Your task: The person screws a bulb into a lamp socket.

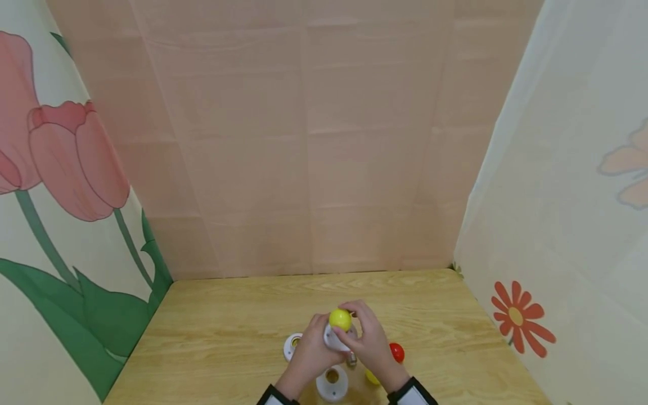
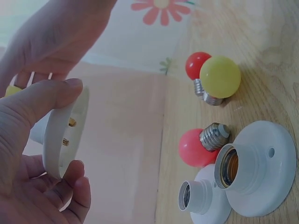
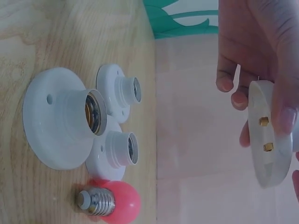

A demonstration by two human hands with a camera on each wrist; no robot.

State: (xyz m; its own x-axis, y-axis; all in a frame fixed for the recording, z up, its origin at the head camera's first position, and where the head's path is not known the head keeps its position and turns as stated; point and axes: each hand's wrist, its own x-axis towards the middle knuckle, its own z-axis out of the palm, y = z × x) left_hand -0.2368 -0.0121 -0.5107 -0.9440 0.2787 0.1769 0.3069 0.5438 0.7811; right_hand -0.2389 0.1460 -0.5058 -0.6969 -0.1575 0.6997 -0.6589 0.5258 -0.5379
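Observation:
My left hand [image 1: 315, 347] grips a round white lamp holder [image 2: 55, 142] by its rim, thumb on one side and fingers on the other. Two brass screws show on the underside of its base. A yellow bulb [image 1: 340, 319] stands at the socket end of that holder. Thumb and forefinger of my right hand [image 1: 372, 340] pinch the bulb from the side. Whether its thread is fully seated is hidden by the hands. Only a sliver of this bulb shows at the left edge of the left wrist view.
On the wooden table [image 1: 228, 326] below are several white lamp holders [image 3: 58, 119], sockets facing up. A pinkish-red bulb [image 3: 125, 203] lies beside them. To the right, another red bulb [image 1: 397, 352] and a second yellow bulb [image 2: 220, 77] lie together. Printed cloth walls surround the table.

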